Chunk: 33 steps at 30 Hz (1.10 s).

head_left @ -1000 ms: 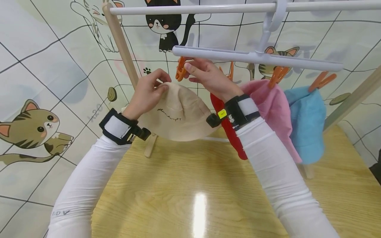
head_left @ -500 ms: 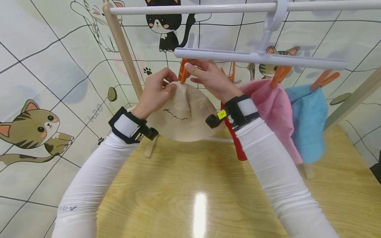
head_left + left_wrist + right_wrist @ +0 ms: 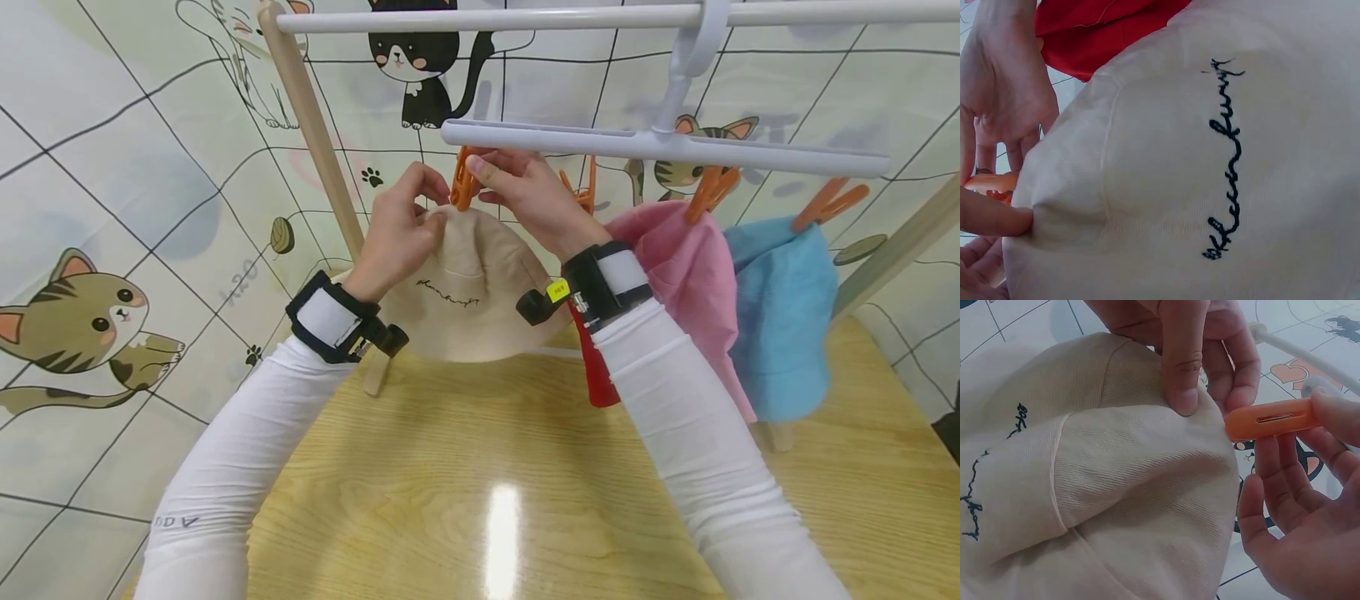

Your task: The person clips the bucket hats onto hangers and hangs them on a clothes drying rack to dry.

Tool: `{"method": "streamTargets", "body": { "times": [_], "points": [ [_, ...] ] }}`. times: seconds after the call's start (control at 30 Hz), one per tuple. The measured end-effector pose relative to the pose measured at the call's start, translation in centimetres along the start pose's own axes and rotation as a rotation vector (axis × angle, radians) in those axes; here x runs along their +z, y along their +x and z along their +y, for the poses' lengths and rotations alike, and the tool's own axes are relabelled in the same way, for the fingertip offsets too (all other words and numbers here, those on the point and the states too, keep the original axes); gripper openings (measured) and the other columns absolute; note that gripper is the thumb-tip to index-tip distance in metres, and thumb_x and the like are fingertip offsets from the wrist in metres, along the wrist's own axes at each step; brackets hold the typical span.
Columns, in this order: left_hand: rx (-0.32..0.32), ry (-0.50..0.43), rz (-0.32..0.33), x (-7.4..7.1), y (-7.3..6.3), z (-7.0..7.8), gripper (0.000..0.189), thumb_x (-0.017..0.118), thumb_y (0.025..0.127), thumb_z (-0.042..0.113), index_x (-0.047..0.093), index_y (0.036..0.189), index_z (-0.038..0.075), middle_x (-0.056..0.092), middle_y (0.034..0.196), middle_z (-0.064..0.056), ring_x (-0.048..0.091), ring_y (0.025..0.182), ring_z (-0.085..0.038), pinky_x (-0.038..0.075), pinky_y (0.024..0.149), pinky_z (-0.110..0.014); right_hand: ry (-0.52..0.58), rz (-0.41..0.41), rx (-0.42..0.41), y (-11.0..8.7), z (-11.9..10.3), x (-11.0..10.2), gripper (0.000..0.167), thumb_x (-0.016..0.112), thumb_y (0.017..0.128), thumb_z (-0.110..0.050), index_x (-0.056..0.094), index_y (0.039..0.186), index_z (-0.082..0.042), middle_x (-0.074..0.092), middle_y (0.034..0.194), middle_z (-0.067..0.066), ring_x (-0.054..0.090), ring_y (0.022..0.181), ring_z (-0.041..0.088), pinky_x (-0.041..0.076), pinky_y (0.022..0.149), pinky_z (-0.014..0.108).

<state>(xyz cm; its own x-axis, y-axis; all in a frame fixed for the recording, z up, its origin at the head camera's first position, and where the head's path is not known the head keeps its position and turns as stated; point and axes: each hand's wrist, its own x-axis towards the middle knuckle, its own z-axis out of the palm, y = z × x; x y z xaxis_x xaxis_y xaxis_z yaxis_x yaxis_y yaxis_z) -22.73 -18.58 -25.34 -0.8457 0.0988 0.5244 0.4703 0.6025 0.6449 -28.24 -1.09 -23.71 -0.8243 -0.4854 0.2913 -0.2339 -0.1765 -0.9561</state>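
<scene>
A cream bucket hat [image 3: 480, 308] with dark script stitching hangs below the left end of the white hanger [image 3: 555, 138]. My left hand [image 3: 397, 235] pinches the top of its crown between thumb and fingers; the right wrist view shows that thumb pressed on the fabric [image 3: 1141, 462]. My right hand [image 3: 532, 196] holds an orange clothespin [image 3: 462, 179] just under the hanger's end, its thumb on the clip. In the right wrist view the tip of the clothespin [image 3: 1272, 419] meets the hat's top edge.
Pink [image 3: 686, 283] and blue [image 3: 783, 317] hats hang from orange clips to the right, with a red one [image 3: 597, 375] partly hidden behind my right wrist. The hanger hooks on a white rod [image 3: 487, 18] between wooden posts [image 3: 315, 125]. Below lies a wooden tabletop [image 3: 420, 467].
My left hand has brought the cream hat right and up to the clothespin, so its crown now meets the clip's tip. My right hand has barely moved. The hanger has shifted slightly right.
</scene>
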Motion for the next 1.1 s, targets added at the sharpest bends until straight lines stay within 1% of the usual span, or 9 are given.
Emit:
{"method": "streamTargets", "body": {
  "times": [0.17, 0.27, 0.33, 0.43, 0.5, 0.57, 0.73, 0.93, 1.1],
  "points": [
    [-0.003, -0.061, 0.018, 0.15, -0.09, 0.09, 0.021, 0.053, 0.086, -0.01, 0.051, 0.104, -0.001, 0.062, 0.098, -0.011, 0.055, 0.084, -0.019, 0.046, 0.069, -0.025, 0.033, 0.023, 0.013, 0.13, 0.11, 0.07, 0.019, 0.055, 0.098, -0.007, 0.062, 0.115, -0.004, 0.061, 0.106, 0.008, 0.051, 0.107, 0.021, 0.042, 0.092, 0.035],
    [0.009, -0.068, 0.054, 0.36, -0.07, 0.06, 0.019, 0.054, 0.085, -0.011, 0.052, 0.102, -0.003, 0.063, 0.095, -0.013, 0.058, 0.089, -0.018, 0.05, 0.079, -0.026, 0.041, 0.038, 0.029, 0.08, 0.06, 0.08, 0.018, 0.055, 0.097, -0.007, 0.062, 0.114, -0.004, 0.06, 0.105, 0.008, 0.051, 0.105, 0.02, 0.042, 0.091, 0.035],
    [0.023, -0.056, 0.08, 0.5, -0.1, 0.06, 0.018, 0.055, 0.084, -0.01, 0.052, 0.101, -0.003, 0.064, 0.094, -0.014, 0.059, 0.089, -0.018, 0.051, 0.081, -0.027, 0.041, 0.052, 0.037, 0.03, 0.01, 0.14, 0.017, 0.056, 0.097, -0.007, 0.063, 0.113, -0.005, 0.06, 0.104, 0.008, 0.051, 0.104, 0.02, 0.042, 0.09, 0.035],
    [0.05, -0.051, 0.12, 0.66, -0.07, 0.04, 0.017, 0.056, 0.084, -0.01, 0.052, 0.1, -0.005, 0.064, 0.092, -0.014, 0.061, 0.088, -0.019, 0.052, 0.082, -0.027, 0.033, 0.068, 0.05, -0.04, -0.1, 0.21, 0.016, 0.057, 0.097, -0.008, 0.063, 0.111, -0.006, 0.059, 0.103, 0.008, 0.052, 0.103, 0.021, 0.041, 0.089, 0.035],
    [0.046, -0.06, 0.142, 0.72, 0.0, 0.04, 0.017, 0.056, 0.084, -0.009, 0.052, 0.099, -0.004, 0.063, 0.091, -0.014, 0.062, 0.087, -0.019, 0.052, 0.081, -0.027, 0.023, 0.077, 0.059, -0.05, -0.18, 0.22, 0.016, 0.058, 0.097, -0.009, 0.063, 0.111, -0.006, 0.06, 0.104, 0.009, 0.053, 0.1, 0.021, 0.041, 0.09, 0.036],
    [0.031, -0.078, 0.158, 0.74, 0.07, 0.1, 0.016, 0.057, 0.083, -0.008, 0.052, 0.098, -0.004, 0.062, 0.09, -0.014, 0.062, 0.086, -0.019, 0.052, 0.082, -0.026, 0.011, 0.085, 0.069, -0.05, -0.24, 0.22, 0.015, 0.058, 0.097, -0.01, 0.063, 0.11, -0.007, 0.06, 0.104, 0.009, 0.055, 0.097, 0.022, 0.041, 0.09, 0.036],
    [-0.036, -0.11, 0.181, 0.49, 0.3, 0.25, 0.015, 0.058, 0.084, -0.006, 0.052, 0.097, -0.002, 0.06, 0.092, -0.013, 0.062, 0.085, -0.02, 0.052, 0.082, -0.025, -0.002, 0.116, 0.072, -0.02, -0.33, 0.46, 0.016, 0.059, 0.096, -0.012, 0.063, 0.111, -0.006, 0.062, 0.103, 0.01, 0.058, 0.093, 0.024, 0.041, 0.091, 0.038],
    [-0.065, -0.153, 0.177, 0.34, 0.58, 0.31, 0.016, 0.061, 0.084, -0.006, 0.052, 0.097, -0.001, 0.06, 0.092, -0.01, 0.064, 0.084, -0.019, 0.053, 0.078, -0.026, -0.027, 0.141, 0.074, -0.06, -0.32, 0.52, 0.021, 0.059, 0.097, -0.013, 0.06, 0.117, -0.007, 0.06, 0.111, 0.012, 0.058, 0.098, 0.026, 0.04, 0.096, 0.043],
    [-0.065, -0.153, 0.171, 0.37, 0.59, 0.21, 0.017, 0.061, 0.084, -0.006, 0.052, 0.097, 0.0, 0.06, 0.092, -0.01, 0.063, 0.085, -0.018, 0.052, 0.079, -0.027, -0.079, 0.119, 0.088, -0.1, -0.4, 0.36, 0.032, 0.057, 0.098, -0.015, 0.057, 0.129, -0.007, 0.059, 0.119, 0.011, 0.057, 0.105, 0.027, 0.043, 0.094, 0.038]
  ]
}}
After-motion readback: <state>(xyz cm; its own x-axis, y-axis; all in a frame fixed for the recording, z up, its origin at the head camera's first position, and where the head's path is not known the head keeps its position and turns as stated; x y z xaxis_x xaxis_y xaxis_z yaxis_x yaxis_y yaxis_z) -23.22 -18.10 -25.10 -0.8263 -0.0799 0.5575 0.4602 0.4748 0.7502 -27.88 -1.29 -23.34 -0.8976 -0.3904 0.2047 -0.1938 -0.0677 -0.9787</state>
